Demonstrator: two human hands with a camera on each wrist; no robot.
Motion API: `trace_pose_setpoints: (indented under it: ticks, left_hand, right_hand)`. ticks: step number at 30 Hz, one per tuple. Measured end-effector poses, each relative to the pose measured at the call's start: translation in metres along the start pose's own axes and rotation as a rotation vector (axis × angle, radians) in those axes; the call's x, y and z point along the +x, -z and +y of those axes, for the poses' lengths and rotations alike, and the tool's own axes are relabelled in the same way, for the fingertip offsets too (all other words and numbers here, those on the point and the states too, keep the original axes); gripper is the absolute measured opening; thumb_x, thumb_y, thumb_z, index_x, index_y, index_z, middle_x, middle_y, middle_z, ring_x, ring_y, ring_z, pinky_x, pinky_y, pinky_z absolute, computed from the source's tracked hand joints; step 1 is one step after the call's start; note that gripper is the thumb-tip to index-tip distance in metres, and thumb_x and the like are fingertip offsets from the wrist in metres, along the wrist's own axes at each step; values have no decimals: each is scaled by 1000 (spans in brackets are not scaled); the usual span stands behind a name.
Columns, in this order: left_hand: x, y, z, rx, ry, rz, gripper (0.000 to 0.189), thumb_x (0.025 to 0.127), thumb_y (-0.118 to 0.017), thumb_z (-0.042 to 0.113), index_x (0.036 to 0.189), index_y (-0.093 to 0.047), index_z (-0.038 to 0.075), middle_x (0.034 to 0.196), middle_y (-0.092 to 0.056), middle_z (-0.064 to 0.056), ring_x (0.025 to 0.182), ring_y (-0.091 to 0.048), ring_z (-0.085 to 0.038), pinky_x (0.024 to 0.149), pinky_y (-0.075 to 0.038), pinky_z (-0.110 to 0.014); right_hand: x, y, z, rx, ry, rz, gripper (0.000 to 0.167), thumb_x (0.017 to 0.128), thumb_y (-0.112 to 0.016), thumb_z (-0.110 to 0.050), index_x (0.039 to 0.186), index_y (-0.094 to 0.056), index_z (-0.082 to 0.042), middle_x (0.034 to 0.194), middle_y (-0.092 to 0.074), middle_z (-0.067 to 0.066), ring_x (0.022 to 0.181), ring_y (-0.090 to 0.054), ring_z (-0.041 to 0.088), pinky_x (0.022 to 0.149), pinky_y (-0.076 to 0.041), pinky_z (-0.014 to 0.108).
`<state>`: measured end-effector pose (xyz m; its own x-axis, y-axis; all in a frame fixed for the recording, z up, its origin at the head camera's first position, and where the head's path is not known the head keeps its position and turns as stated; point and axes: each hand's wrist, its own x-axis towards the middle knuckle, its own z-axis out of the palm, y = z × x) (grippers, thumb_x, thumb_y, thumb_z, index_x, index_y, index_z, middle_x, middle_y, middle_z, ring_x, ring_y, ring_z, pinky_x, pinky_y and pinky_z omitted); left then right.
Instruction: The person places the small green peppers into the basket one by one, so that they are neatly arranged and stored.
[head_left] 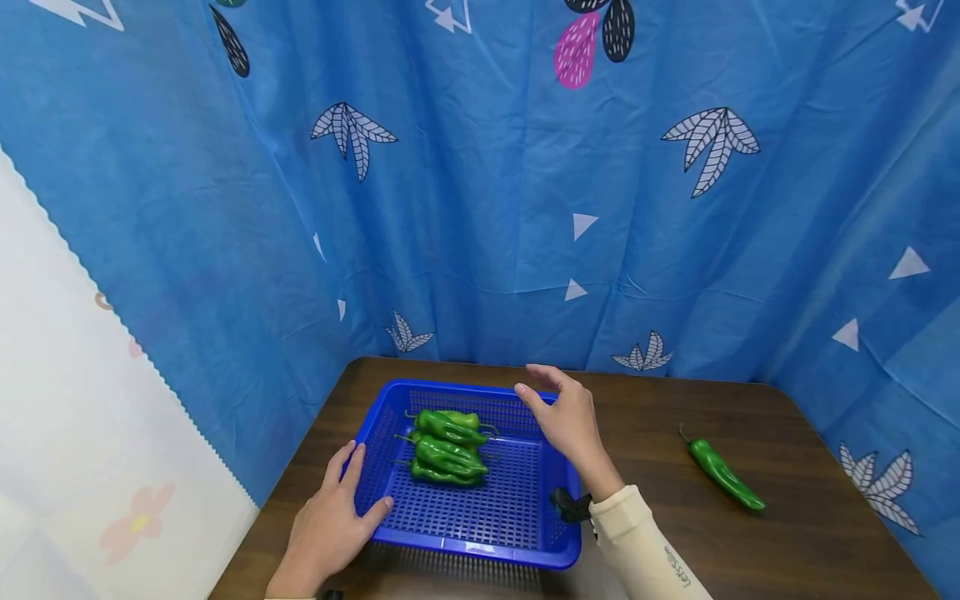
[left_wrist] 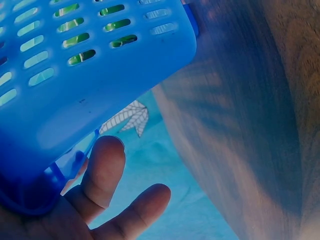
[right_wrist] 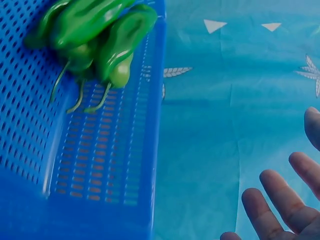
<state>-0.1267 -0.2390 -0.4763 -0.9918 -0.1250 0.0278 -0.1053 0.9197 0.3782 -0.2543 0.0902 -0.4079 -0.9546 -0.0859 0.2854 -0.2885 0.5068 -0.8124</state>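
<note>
A blue plastic basket with slotted sides stands on the dark wooden table. Several long green peppers lie piled in its left half, stems mostly pointing left. My left hand rests at the basket's left rim, thumb near the front corner and fingers extended along the side. In the left wrist view, two loosely straight fingers stick out beneath the rim. My right hand hovers over the basket's back right corner, thumb and fingers spread, with nothing between them. The right wrist view also shows its fingers apart, outside the basket.
A single green pepper lies on the table to the right of the basket. Behind the table hangs a blue patterned curtain, and a white cloth hangs at the left.
</note>
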Motion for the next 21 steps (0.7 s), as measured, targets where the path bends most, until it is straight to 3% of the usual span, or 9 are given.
trace_pose_setpoints:
  ticks: [12,21]
  left_hand:
    - [1,0,-1,-5,5,-31,97,88,-64,63,161,-24,12,167,-15,-8,89,-71,-26,51,-41,-33]
    - [1,-1,-1,-5,4,-24,97,88,-64,63,160,-24,12,166,-16,-8,89,-71,-27,51,-41,-33]
  right_hand:
    - [-11,35,20,-49,-24,104,46,92,-72,-41,131,-66,-19,130,-68,11,123,-63,31,95,-51,54]
    - [-19,64,44,-71,-47,187,47,92,-72,-43,130,-67,-15,130,-68,14,123,-63,34,100,-48,55]
